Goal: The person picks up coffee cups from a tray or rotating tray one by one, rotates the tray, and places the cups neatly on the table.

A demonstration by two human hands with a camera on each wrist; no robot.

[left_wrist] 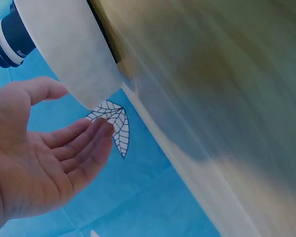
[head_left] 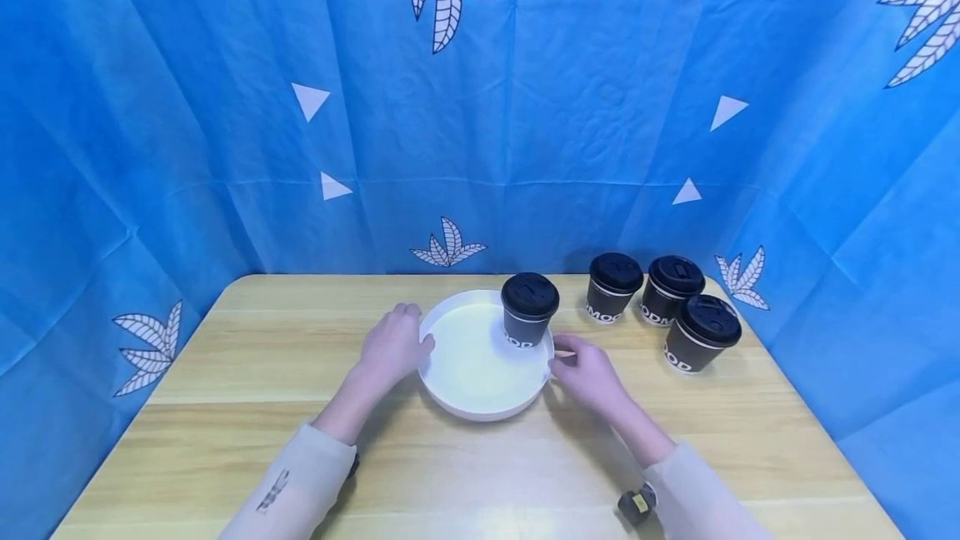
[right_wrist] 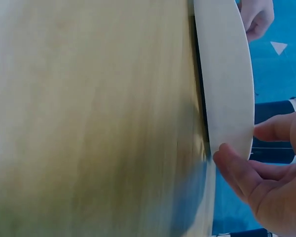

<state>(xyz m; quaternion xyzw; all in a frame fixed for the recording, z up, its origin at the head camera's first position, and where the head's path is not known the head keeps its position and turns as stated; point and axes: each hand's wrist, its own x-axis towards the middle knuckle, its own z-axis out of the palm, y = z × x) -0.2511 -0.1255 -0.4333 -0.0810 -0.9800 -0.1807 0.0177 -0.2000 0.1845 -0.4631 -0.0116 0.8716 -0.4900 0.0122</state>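
Observation:
A round white tray (head_left: pixel 472 373) with a low wall lies at the middle of the table, a lidded black paper cup (head_left: pixel 529 311) upright on its right side. My left hand (head_left: pixel 393 344) grips the tray's left rim; in the left wrist view the thumb (left_wrist: pixel 47 90) reaches over the edge and the other fingers curve outside it. At the opposite side my right hand (head_left: pixel 588 373) pinches the rim. Its thumb (right_wrist: pixel 274 128) is at the upper edge and its fingertips (right_wrist: pixel 224 153) press the outer wall in the right wrist view.
Three more lidded cups, one (head_left: pixel 611 290) nearer the tray, another (head_left: pixel 671 290) behind and a third (head_left: pixel 697 336) in front, stand upright at the right of the wooden table (head_left: pixel 247 357). A blue curtain (head_left: pixel 525 107) with leaf prints hangs around the back and sides.

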